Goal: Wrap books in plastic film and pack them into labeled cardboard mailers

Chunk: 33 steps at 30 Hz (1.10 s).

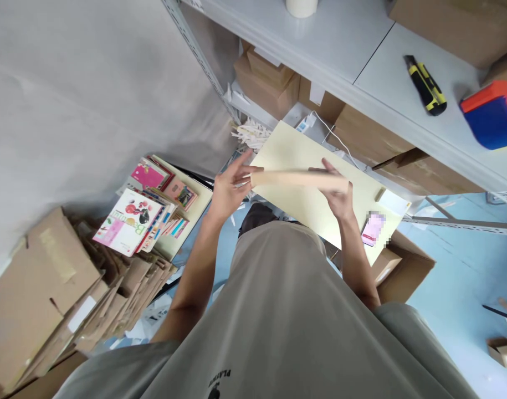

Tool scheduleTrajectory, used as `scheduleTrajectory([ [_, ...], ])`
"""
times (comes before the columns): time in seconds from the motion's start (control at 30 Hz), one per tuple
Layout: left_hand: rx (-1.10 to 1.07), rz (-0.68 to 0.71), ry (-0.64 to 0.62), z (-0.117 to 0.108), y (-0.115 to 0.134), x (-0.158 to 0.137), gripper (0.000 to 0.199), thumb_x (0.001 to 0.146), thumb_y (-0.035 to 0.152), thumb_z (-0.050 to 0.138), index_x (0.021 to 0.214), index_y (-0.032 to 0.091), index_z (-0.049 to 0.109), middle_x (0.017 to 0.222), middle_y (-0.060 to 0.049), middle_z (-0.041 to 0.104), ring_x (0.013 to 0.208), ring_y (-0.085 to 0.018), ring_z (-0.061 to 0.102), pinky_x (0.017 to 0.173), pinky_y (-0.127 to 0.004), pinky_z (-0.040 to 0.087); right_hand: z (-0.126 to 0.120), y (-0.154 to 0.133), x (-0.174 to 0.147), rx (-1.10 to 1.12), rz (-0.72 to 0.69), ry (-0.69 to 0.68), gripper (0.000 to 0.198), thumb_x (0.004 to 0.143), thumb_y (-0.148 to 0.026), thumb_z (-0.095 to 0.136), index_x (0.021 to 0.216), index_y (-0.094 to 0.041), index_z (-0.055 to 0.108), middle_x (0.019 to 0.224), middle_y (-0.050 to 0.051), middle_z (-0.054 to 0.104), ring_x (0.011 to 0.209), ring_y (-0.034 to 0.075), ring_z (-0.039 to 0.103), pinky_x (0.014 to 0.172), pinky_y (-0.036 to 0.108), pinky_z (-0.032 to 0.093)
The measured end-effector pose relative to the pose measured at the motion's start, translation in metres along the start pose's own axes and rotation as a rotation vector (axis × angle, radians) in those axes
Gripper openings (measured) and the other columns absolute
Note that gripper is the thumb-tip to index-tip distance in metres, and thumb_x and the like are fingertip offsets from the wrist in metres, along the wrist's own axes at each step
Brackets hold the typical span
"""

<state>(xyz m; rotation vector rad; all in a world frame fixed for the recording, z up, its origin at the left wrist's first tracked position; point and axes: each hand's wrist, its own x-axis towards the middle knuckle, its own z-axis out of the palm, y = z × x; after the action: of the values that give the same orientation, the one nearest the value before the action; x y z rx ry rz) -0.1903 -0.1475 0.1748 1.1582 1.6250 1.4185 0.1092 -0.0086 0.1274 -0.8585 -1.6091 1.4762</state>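
Note:
Between my two hands, above the table, is a long, thin, pale tan flat object (292, 178), seen edge-on and smeared by motion, so its kind is unclear. At its left end, my left hand (230, 191) touches it with the fingers, partly spread. My right hand (338, 197) grips the right end, fingers behind and around it. Below lies a cream tabletop (284, 144). A phone (373, 228) with a lit, blurred-out screen rests near its right edge, close to my right forearm.
Stacked books (131, 221) sit on a small cream surface at left, beside flattened cardboard (41, 277). A grey shelf (340, 41) ahead holds a yellow-black utility knife (425, 86) and a red-blue object (492, 113). Cardboard boxes (270, 83) fill the lower shelf. Another open box (409, 271) stands at right.

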Motion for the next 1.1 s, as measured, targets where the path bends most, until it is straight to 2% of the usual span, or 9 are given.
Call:
scheduleTrajectory([
  [0.1,-0.016,-0.100,-0.004,-0.001,0.000,-0.002,0.089,0.082,0.081,0.104,0.151,0.030,0.083,0.106,-0.009,0.090,0.098,-0.029,0.087,0.092,-0.040,0.074,-0.002,0.000,0.002,-0.061,0.079,0.043,0.095,0.092,-0.090,0.088,0.168,-0.036,0.071,0.126,0.005,0.091,0.101,0.027,0.084,0.107,0.052,0.072],
  [0.17,-0.040,-0.153,-0.034,-0.004,-0.001,-0.002,0.076,0.088,0.084,0.097,0.138,0.027,0.089,0.103,-0.009,0.089,0.093,-0.029,0.086,0.086,-0.039,0.073,-0.003,-0.002,0.003,-0.094,0.115,0.039,0.082,0.098,-0.088,0.082,0.159,-0.034,0.079,0.118,0.003,0.091,0.095,0.026,0.083,0.102,0.051,0.073],
  [0.33,-0.202,-0.233,-0.094,-0.009,-0.013,-0.004,0.079,0.069,0.073,0.113,0.123,0.020,0.091,0.113,-0.016,0.089,0.114,-0.038,0.087,0.098,-0.046,0.073,-0.002,-0.011,0.000,0.055,0.229,-0.083,0.075,0.089,-0.094,0.085,0.126,-0.030,0.091,0.108,0.005,0.093,0.101,0.034,0.090,0.093,0.053,0.076],
  [0.43,-0.221,-0.308,-0.032,-0.002,-0.025,-0.009,0.067,0.074,0.074,0.110,0.105,0.020,0.087,0.086,-0.010,0.085,0.078,-0.028,0.085,0.072,-0.037,0.070,0.008,-0.013,-0.001,0.073,0.299,-0.074,0.072,0.075,-0.091,0.100,0.106,-0.028,0.088,0.090,0.006,0.092,0.082,0.030,0.089,0.078,0.045,0.077],
  [0.5,-0.205,-0.333,0.026,0.006,-0.032,-0.010,0.064,0.084,0.082,0.101,0.089,0.022,0.082,0.062,-0.002,0.071,0.051,-0.018,0.070,0.051,-0.028,0.056,0.018,-0.010,0.000,0.051,0.350,0.002,0.071,0.078,-0.095,0.096,0.084,-0.026,0.080,0.073,0.006,0.085,0.060,0.024,0.080,0.061,0.038,0.071],
  [0.6,-0.166,-0.355,0.098,0.016,-0.038,-0.008,0.070,0.089,0.090,0.092,0.078,0.023,0.078,0.050,0.002,0.060,0.037,-0.012,0.053,0.040,-0.025,0.040,0.031,-0.002,0.002,0.032,0.410,0.062,0.081,0.079,-0.104,0.088,0.065,-0.026,0.068,0.058,0.006,0.076,0.043,0.017,0.063,0.043,0.032,0.058],
  [0.77,-0.141,-0.369,0.122,0.016,-0.042,-0.005,0.079,0.081,0.097,0.093,0.086,0.019,0.083,0.059,-0.004,0.072,0.041,-0.015,0.060,0.040,-0.028,0.042,0.038,0.007,0.000,0.062,0.455,0.058,0.084,0.074,-0.108,0.087,0.075,-0.025,0.074,0.070,0.009,0.085,0.056,0.021,0.077,0.055,0.034,0.069],
  [0.97,-0.205,-0.365,0.124,0.004,-0.039,-0.005,0.091,0.098,0.102,0.069,0.107,0.013,0.089,0.083,-0.013,0.086,0.073,-0.026,0.085,0.062,-0.031,0.064,0.029,0.017,-0.001,0.148,0.520,-0.006,0.100,0.088,-0.119,0.048,0.107,-0.025,0.076,0.086,0.012,0.089,0.083,0.030,0.089,0.079,0.044,0.075],
  [1.1,-0.058,-0.223,0.159,0.008,-0.031,-0.005,0.061,0.092,0.076,0.096,0.115,0.020,0.096,0.094,-0.007,0.090,0.077,-0.025,0.082,0.070,-0.034,0.067,0.034,0.049,0.008,0.108,0.458,-0.109,0.085,0.077,-0.105,0.084,0.116,-0.031,0.069,0.100,0.002,0.088,0.094,0.027,0.086,0.086,0.042,0.072],
])
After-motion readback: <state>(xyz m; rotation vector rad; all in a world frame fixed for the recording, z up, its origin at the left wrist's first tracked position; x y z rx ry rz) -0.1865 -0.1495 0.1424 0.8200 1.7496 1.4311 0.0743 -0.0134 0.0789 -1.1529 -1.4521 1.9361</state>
